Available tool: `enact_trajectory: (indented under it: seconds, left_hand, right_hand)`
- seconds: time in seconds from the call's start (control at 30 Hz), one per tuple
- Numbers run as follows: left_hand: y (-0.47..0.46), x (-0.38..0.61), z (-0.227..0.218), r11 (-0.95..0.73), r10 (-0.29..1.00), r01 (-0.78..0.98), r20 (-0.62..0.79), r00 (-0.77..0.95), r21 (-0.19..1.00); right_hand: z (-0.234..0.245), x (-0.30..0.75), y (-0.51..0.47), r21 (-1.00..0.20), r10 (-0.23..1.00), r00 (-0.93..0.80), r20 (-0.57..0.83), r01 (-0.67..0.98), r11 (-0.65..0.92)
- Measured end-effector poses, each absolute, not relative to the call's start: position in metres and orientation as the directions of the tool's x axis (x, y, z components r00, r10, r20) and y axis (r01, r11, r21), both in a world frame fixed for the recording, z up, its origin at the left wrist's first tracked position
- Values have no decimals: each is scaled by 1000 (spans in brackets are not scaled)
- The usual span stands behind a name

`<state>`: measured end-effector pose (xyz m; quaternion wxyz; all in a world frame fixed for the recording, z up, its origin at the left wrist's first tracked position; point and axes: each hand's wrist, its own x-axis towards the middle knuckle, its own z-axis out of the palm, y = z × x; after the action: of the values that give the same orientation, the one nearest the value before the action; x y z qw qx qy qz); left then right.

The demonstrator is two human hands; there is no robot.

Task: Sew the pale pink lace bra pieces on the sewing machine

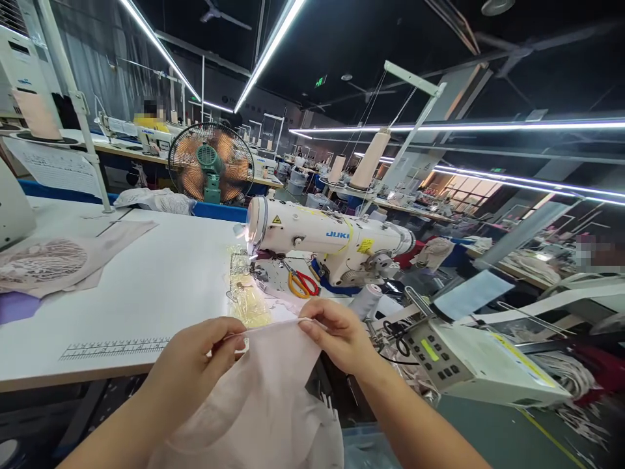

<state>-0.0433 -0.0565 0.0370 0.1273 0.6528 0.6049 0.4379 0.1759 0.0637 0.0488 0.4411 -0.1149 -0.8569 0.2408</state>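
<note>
Head view: both hands grip one piece of pale pink cloth (283, 371) by its upper edge, in front of the near side of a white table (146, 273). The left hand (193, 358) pinches the edge between thumb and fingers, with a small white tag (246, 344) showing just beside its fingertips. The right hand (339, 335) pinches the same edge farther along, thumb against the fingers, so the edge runs nearly straight between the two. Below them the cloth hangs in loose folds, down to the bottom of the view.

Beyond the hands stands a white sewing machine (312, 234), its lamp lit at the needle end. Scissors (306, 284) with orange and red handles lie near its base, and a yellow patch (249, 303) covers part of the table in front of the needle. A grey thread cone (366, 301) stands beyond the right hand, near a control box (478, 365) with rows of buttons. On the left of the table are printed ruler marks (117, 347), pale fabric pieces (63, 257) and a purple cloth (18, 307). A large fan (209, 163) stands behind the table.
</note>
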Motion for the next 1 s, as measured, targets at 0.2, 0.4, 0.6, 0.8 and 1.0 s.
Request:
enact_trajectory:
  seconds: [0.2, 0.4, 0.6, 0.8, 1.0]
  left_hand:
    - [-55, -39, 35, -400, 726, 715, 674, -136, 574]
    - [-54, -41, 27, -326, 772, 677, 599, -213, 660]
    - [-70, -76, -16, -114, 874, 592, 364, -322, 797]
    - [-136, -110, -89, 72, 927, 644, 188, -325, 762]
    - [-165, -108, -108, 98, 977, 574, 31, -210, 813]
  right_hand:
    - [55, 183, 59, -331, 244, -566, 787, -54, 942]
    - [64, 188, 56, -200, 229, -587, 776, 116, 973]
    - [68, 204, 68, -92, 317, -871, 375, 305, 948]
    - [69, 226, 73, -83, 576, -784, 233, 574, 815]
    - [74, 219, 70, 26, 744, -667, 35, 745, 666]
